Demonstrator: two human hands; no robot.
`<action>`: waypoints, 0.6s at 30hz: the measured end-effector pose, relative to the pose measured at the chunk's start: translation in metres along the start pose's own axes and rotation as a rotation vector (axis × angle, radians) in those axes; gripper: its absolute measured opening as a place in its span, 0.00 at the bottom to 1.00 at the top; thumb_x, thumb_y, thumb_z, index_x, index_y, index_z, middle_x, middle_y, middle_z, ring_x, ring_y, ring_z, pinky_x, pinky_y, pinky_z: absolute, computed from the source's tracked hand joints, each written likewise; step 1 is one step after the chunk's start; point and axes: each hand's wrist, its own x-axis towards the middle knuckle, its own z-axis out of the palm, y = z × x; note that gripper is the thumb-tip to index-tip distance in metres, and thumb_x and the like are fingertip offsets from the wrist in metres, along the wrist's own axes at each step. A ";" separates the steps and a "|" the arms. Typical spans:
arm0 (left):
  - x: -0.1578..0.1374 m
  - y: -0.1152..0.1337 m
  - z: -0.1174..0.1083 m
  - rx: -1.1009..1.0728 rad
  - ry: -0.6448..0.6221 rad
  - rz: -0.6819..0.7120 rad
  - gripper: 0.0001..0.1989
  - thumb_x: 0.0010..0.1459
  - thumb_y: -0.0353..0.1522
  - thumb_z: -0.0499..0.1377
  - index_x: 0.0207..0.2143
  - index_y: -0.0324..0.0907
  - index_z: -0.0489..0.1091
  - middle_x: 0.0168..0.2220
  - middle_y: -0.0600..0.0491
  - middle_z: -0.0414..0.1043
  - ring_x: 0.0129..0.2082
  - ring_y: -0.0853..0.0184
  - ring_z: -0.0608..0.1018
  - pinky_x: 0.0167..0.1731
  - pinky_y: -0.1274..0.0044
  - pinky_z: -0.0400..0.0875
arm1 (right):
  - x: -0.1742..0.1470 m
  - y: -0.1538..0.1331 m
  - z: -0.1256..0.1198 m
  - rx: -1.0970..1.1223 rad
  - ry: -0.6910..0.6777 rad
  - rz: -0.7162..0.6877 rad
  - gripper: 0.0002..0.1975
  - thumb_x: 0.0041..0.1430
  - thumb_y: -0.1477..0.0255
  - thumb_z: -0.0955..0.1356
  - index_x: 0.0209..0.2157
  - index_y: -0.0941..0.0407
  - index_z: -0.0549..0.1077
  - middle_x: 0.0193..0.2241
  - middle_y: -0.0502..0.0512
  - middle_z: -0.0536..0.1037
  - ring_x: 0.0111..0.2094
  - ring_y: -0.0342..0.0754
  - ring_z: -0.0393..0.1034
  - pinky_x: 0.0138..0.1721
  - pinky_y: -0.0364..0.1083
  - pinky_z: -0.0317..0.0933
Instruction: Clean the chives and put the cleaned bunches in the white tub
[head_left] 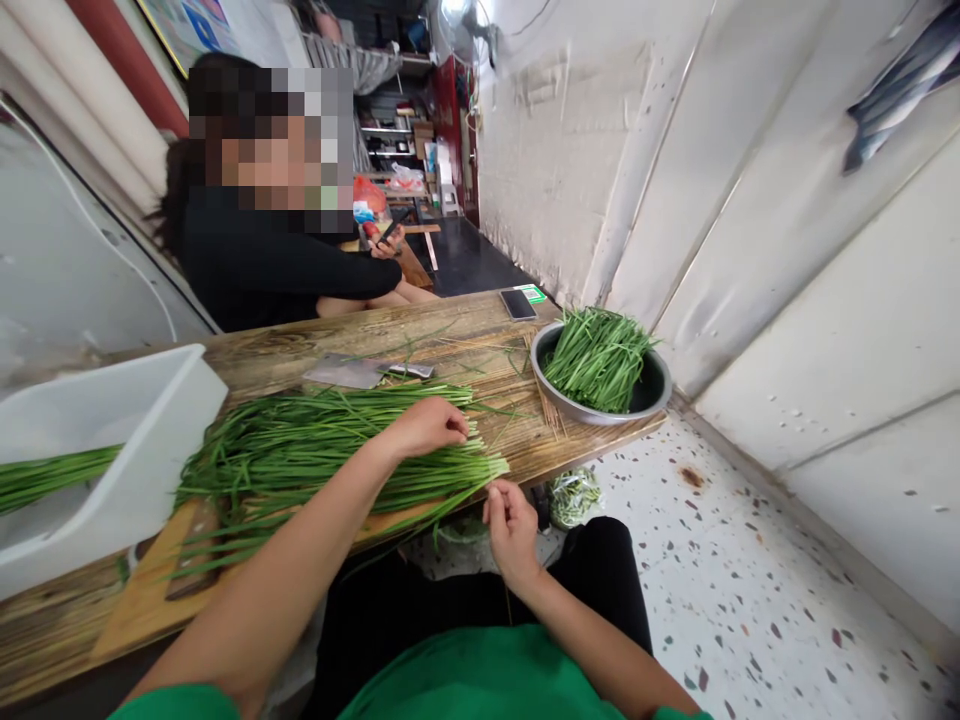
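Note:
A thick spread of garlic chives [300, 440] lies along the wooden table, pale cut ends pointing right. Over the pale ends is my left hand [429, 427], its fingers curled closed; whatever they hold, if anything, is hidden. My right hand [514, 530] is at the table's front edge, thumb and fingers pinched right beside the lowest chive ends; I cannot make out what is between them. Behind the chives a cleaver [349, 371] lies flat, its handle to the right. Thin wooden skewers [551, 412] lie beside a metal bowl [664, 390] heaped with more chives [600, 355].
At the left stands a white plastic tub [161, 400] with some chives inside. A phone [518, 304] lies at the table's far edge. Across the table sits a person in black [277, 265], holding a phone. A plastic bag of greens [576, 497] rests on the floor below.

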 end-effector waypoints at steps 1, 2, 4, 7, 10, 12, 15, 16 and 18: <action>-0.001 -0.001 0.003 0.046 -0.017 -0.007 0.09 0.39 0.35 0.60 0.26 0.43 0.76 0.22 0.54 0.72 0.23 0.70 0.69 0.24 0.82 0.55 | -0.003 0.001 0.000 0.001 0.000 -0.006 0.12 0.59 0.65 0.57 0.31 0.57 0.66 0.15 0.45 0.62 0.17 0.40 0.58 0.22 0.40 0.54; -0.002 -0.002 0.006 0.091 -0.022 -0.013 0.09 0.38 0.35 0.60 0.26 0.43 0.75 0.22 0.54 0.71 0.22 0.70 0.68 0.23 0.82 0.54 | -0.005 0.002 0.000 0.002 -0.005 -0.012 0.12 0.59 0.66 0.57 0.31 0.57 0.66 0.15 0.45 0.62 0.17 0.40 0.58 0.23 0.40 0.55; -0.003 -0.004 0.011 0.167 -0.021 -0.015 0.09 0.37 0.35 0.61 0.25 0.43 0.75 0.22 0.54 0.71 0.22 0.70 0.67 0.22 0.81 0.52 | -0.008 0.003 0.001 0.005 -0.016 -0.016 0.11 0.59 0.67 0.57 0.32 0.57 0.66 0.15 0.45 0.62 0.18 0.39 0.58 0.23 0.39 0.55; -0.001 -0.009 0.015 0.234 0.006 -0.013 0.09 0.37 0.36 0.62 0.25 0.43 0.74 0.24 0.52 0.71 0.23 0.69 0.68 0.22 0.80 0.51 | -0.007 0.005 0.002 0.019 -0.019 0.011 0.11 0.59 0.67 0.57 0.32 0.58 0.66 0.15 0.45 0.62 0.17 0.39 0.58 0.22 0.39 0.54; 0.003 -0.016 0.014 0.188 0.017 0.001 0.09 0.39 0.37 0.61 0.24 0.42 0.74 0.24 0.52 0.72 0.23 0.69 0.68 0.22 0.80 0.52 | 0.000 0.006 0.003 0.049 -0.033 0.064 0.11 0.59 0.66 0.58 0.32 0.58 0.66 0.14 0.44 0.61 0.16 0.39 0.56 0.20 0.38 0.52; 0.005 -0.018 0.012 0.116 0.020 0.003 0.10 0.40 0.38 0.60 0.24 0.42 0.74 0.23 0.53 0.72 0.22 0.69 0.68 0.23 0.81 0.52 | 0.006 0.005 0.003 0.064 -0.048 0.084 0.12 0.59 0.66 0.58 0.31 0.57 0.66 0.13 0.43 0.61 0.15 0.39 0.55 0.19 0.38 0.51; 0.002 -0.016 0.008 0.037 0.059 -0.006 0.09 0.42 0.38 0.58 0.21 0.42 0.73 0.20 0.54 0.71 0.21 0.70 0.67 0.23 0.81 0.52 | 0.014 0.002 0.004 0.060 -0.066 0.092 0.11 0.58 0.66 0.58 0.30 0.57 0.66 0.13 0.44 0.61 0.15 0.39 0.54 0.18 0.39 0.50; 0.000 -0.014 0.007 0.038 0.077 -0.007 0.10 0.43 0.38 0.57 0.19 0.42 0.73 0.18 0.54 0.70 0.20 0.70 0.66 0.22 0.80 0.51 | 0.016 0.001 0.003 0.055 -0.071 0.092 0.11 0.58 0.66 0.58 0.29 0.57 0.66 0.13 0.44 0.61 0.15 0.39 0.55 0.18 0.39 0.50; -0.005 -0.009 0.005 0.070 0.114 0.000 0.12 0.45 0.37 0.56 0.16 0.41 0.71 0.16 0.54 0.68 0.18 0.71 0.64 0.22 0.80 0.50 | 0.020 -0.002 0.003 0.052 -0.081 0.095 0.11 0.58 0.66 0.58 0.29 0.57 0.66 0.13 0.44 0.61 0.15 0.39 0.55 0.18 0.39 0.50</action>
